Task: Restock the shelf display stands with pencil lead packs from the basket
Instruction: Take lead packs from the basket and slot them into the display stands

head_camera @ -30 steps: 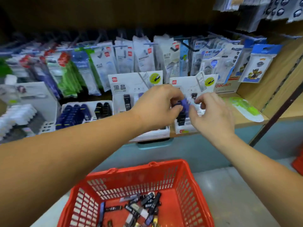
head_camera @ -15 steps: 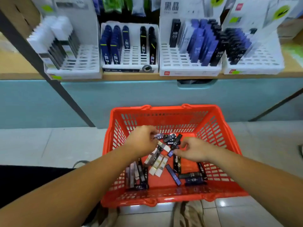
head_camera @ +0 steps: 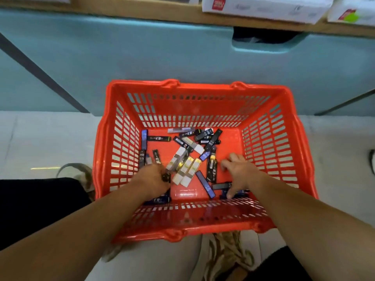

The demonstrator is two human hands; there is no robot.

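Observed packs (head_camera: 187, 171) lying loose and crossed on bottom of basket (head_camera: 203, 87): mostly dark ones, plus a cluster of white ones near the middle, side by side and slanted. Noted further dark ones along left wall and near wall. Could not read most labels; made out "HB" on a few.

Recorded left hand (head_camera: 152, 178) low in basket at left of white cluster, fingers curled round dark pack (head_camera: 166, 178), with only the end visible past the knuckles. Recorded right hand (head_camera: 239, 171) low at right side, fingers spread wide and holding nothing, thumb tip down on another pack by near wall, fingertips touching or just above bare bottom: cannot tell which. Noted both forearms (head_camera: 91, 230) reaching in over near rim.

Noted basket red, slotted walls, standing on pale floor (head_camera: 40, 138) just before teal cabinet (head_camera: 142, 57). Above cabinet, saw wooden shelf (head_camera: 142, 11) edge with bases of white stands (head_camera: 263, 7) at top right, well apart from packs. Logged dark trousers (head_camera: 40, 199) and a laced shoe (head_camera: 227, 256) at near edge of view, beside basket
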